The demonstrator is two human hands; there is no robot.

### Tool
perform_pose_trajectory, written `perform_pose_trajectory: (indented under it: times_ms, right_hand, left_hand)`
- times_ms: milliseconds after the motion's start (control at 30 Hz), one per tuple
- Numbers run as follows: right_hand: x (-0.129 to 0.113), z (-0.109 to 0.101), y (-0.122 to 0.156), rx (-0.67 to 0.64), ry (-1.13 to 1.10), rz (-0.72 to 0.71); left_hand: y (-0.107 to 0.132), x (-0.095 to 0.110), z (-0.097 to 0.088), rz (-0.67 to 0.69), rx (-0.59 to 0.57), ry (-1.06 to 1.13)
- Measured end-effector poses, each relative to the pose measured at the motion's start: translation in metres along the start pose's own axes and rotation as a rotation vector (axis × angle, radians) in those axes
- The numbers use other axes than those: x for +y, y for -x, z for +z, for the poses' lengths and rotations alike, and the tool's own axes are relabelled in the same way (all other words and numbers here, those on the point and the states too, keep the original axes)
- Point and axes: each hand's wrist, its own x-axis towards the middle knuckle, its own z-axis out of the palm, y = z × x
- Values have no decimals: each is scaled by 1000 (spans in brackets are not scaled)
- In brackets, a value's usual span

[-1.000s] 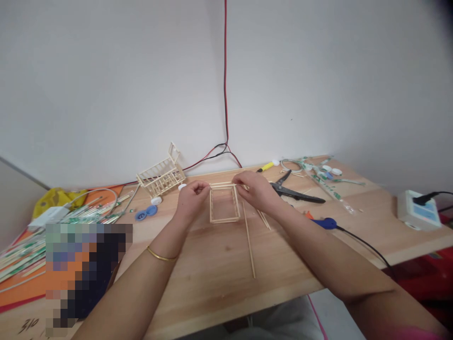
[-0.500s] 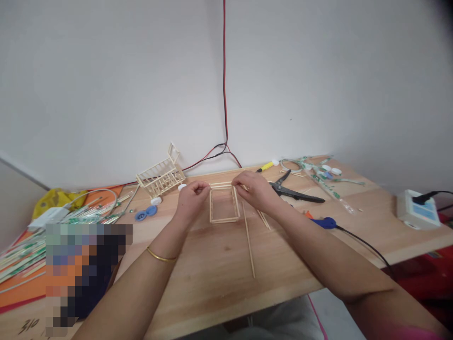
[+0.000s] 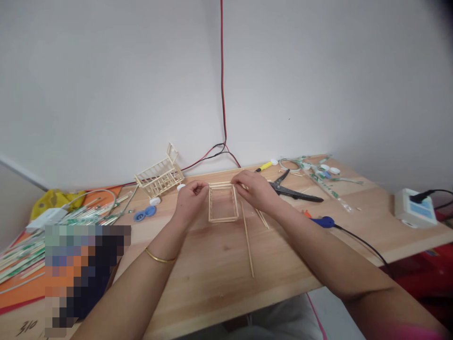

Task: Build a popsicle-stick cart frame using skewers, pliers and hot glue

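A small rectangular frame of thin wooden sticks point(image 3: 222, 219) lies on the wooden table point(image 3: 212, 264). My left hand point(image 3: 191, 197) pinches the frame's far left corner with its fingers closed. My right hand point(image 3: 255, 189) pinches the far right corner in the same way. A long loose stick point(image 3: 247, 238) lies just right of the frame, running toward me. Two short sticks point(image 3: 262, 218) lie under my right wrist.
A finished stick cart point(image 3: 159, 175) stands at the back left, with blue caps point(image 3: 145, 213) near it. Black pliers point(image 3: 295, 192), a yellow marker point(image 3: 266, 165) and a blue-handled corded tool point(image 3: 323, 221) lie to the right. Wrapped sticks point(image 3: 31, 245) pile up at the left. A white device point(image 3: 414, 208) sits far right.
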Motion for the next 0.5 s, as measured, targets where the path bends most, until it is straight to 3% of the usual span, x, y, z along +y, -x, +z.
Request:
perform_pose_trajectory:
  times_ms: [133,367,500]
  right_hand:
    - [3,-13,1,-7,-34,41]
    - [15,-71,17,-150,-3,246]
    - [22,-83,24,-212,69,322]
  left_hand:
    - [-1,-3,-1,16,-1,8]
    - [0,-8,1,-59,-12,67]
    - [2,-10,3,-102,-21,136]
